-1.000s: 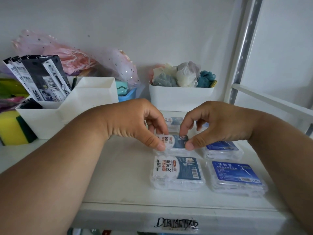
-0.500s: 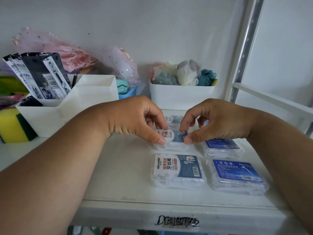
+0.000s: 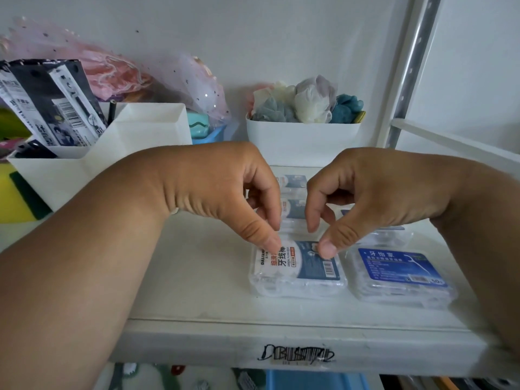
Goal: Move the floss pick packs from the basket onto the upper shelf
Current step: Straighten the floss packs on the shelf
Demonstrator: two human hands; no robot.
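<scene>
Head view: four floss pick packs are seen on the white upper shelf [image 3: 197, 280], and the front grey-labelled pack [image 3: 298, 270] is taken as the landmark. Just to the right of this pack, touching or nearly touching it, a blue-labelled pack [image 3: 401, 275] is laid flat. Behind the landmark pack two more grey-labelled packs [image 3: 294, 198] are lined up toward the wall, partly hidden by the fingers. The left hand [image 3: 225, 192] is held above the landmark pack with curled fingers, and its thumb tip is placed on the white part of the label. The right hand [image 3: 374, 198] is curled in the same way, with its thumb tip on the grey part of the same label; whether the pack is really pinched cannot be told. Far behind the landmark pack a white bin [image 3: 302, 142] with cloth balls is standing, and to the left behind it a white organizer [image 3: 118, 156] with black sachets [image 3: 50, 105] is placed.
</scene>
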